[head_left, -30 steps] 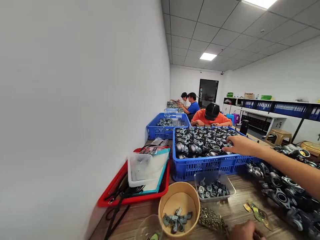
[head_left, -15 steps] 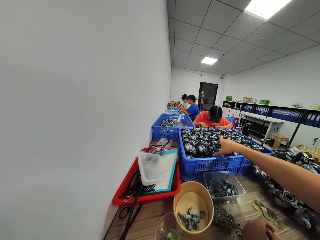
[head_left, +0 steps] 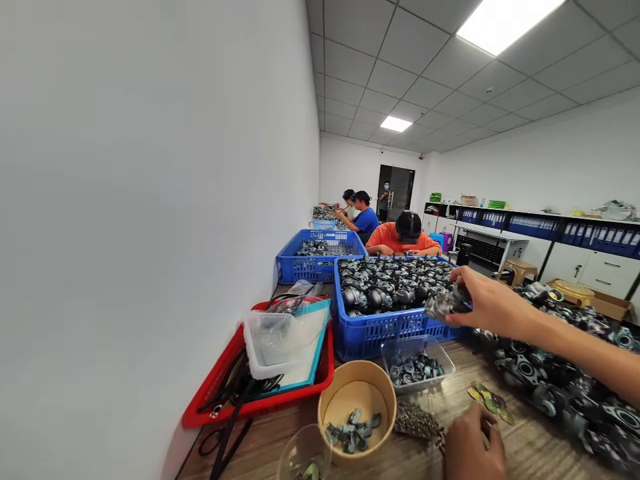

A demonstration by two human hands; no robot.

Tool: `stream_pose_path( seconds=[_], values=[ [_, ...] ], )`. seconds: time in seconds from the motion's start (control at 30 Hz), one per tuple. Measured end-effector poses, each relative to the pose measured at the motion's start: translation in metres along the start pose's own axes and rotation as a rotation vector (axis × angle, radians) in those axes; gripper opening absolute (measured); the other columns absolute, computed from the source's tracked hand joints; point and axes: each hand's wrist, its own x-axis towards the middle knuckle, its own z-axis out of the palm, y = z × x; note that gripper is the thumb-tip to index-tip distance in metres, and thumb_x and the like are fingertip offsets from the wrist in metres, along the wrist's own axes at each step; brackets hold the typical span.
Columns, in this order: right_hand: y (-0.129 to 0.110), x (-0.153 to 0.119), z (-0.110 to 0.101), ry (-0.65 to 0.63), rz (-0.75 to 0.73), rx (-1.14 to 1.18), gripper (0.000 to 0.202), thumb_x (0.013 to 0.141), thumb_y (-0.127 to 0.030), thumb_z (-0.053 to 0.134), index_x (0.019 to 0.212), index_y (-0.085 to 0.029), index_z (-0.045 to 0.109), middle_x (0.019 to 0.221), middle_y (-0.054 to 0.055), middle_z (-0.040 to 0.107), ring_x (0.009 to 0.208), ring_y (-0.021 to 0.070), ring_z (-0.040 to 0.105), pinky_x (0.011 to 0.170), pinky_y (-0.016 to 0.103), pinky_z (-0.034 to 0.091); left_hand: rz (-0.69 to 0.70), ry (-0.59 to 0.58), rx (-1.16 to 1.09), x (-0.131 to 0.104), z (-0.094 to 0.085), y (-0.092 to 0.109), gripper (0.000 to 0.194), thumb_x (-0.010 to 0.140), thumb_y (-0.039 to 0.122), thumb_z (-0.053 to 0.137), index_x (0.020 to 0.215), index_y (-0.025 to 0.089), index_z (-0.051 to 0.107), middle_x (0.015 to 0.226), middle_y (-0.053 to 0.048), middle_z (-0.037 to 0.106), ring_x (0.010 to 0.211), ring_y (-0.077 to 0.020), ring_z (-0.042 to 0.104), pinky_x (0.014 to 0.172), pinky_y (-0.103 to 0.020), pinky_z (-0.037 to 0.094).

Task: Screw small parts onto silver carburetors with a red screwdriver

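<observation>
My right hand (head_left: 483, 300) is wrapped round a grey metal part (head_left: 445, 302) above the near right edge of a blue crate (head_left: 375, 327), which is packed with similar metal and black parts. Low at the front, my left hand (head_left: 475, 443) rests by the table with its fingers curled; whatever they may hold is hidden. Beside it lie a pile of small screws (head_left: 417, 421) and some yellowish flat plates (head_left: 493, 402). A clear tray (head_left: 450, 365) of small metal pieces stands before the crate.
A round tan tub (head_left: 325, 400), a clear cup (head_left: 287, 460) and a red tray (head_left: 200, 417) stand on the left near the wall. Metal parts (head_left: 545, 380) are heaped at right. A person in orange (head_left: 383, 235) sits behind the crate.
My right hand has come out of the crate toward the right, now with a metal part in it. The view has turned right, and more of my left hand shows.
</observation>
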Motion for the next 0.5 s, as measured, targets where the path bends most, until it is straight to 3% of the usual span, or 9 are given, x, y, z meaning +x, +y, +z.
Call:
stream_pose_path(
  seconds=[0.1, 0.27, 0.37, 0.43, 0.5],
  values=[
    [0.002, -0.065, 0.006, 0.072, -0.009, 0.041, 0.065, 0.082, -0.049, 0.078, 0.133, -0.024, 0.047, 0.125, 0.013, 0.075, 0.099, 0.0327, 0.078, 0.079, 0.040, 0.060, 0.028, 0.111, -0.105, 0.000, -0.001, 0.000, 0.016, 0.091, 0.034, 0.059, 0.091, 0.021, 0.068, 0.084, -0.005, 0.072, 0.077, -0.0228, 0.063, 0.077, -0.034, 0.046],
    [0.006, -0.149, 0.031, 0.258, -0.092, 0.122, 0.062, 0.080, -0.042, 0.082, 0.130, -0.029, 0.046, 0.077, -0.006, 0.073, 0.048, 0.0182, 0.067, 0.045, 0.028, 0.050, -0.027, 0.259, -0.352, 0.004, -0.005, 0.005, 0.050, 0.096, 0.068, 0.046, 0.084, 0.021, 0.060, 0.069, 0.001, 0.060, 0.056, -0.0161, 0.055, 0.055, -0.026, 0.044],
    [0.006, -0.179, 0.047, 0.457, -0.153, 0.159, 0.044, 0.092, -0.044, 0.067, 0.129, -0.029, 0.049, 0.094, 0.001, 0.079, 0.054, 0.0168, 0.072, 0.046, 0.026, 0.054, -0.052, 0.346, -0.440, -0.008, -0.012, 0.012, 0.070, 0.094, 0.085, 0.040, 0.095, 0.019, 0.065, 0.084, -0.004, 0.069, 0.063, -0.0164, 0.065, 0.055, -0.025, 0.047],
    [0.005, -0.192, 0.056, 0.537, -0.147, 0.205, 0.034, 0.098, -0.044, 0.061, 0.126, -0.029, 0.050, 0.110, 0.006, 0.080, 0.058, 0.0155, 0.075, 0.048, 0.024, 0.057, -0.132, 0.296, -0.528, -0.026, -0.014, 0.016, 0.078, 0.088, 0.091, 0.048, 0.105, 0.018, 0.069, 0.092, -0.007, 0.075, 0.063, -0.0183, 0.069, 0.052, -0.027, 0.048],
    [0.002, -0.199, 0.062, 0.578, -0.091, 0.278, 0.032, 0.098, -0.047, 0.063, 0.121, -0.029, 0.050, 0.115, 0.007, 0.080, 0.054, 0.0132, 0.072, 0.045, 0.023, 0.056, -0.278, 0.098, -0.568, -0.048, -0.012, 0.019, 0.074, 0.091, 0.087, 0.056, 0.109, 0.017, 0.072, 0.091, -0.008, 0.077, 0.065, -0.0206, 0.072, 0.056, -0.030, 0.054]
  ],
)
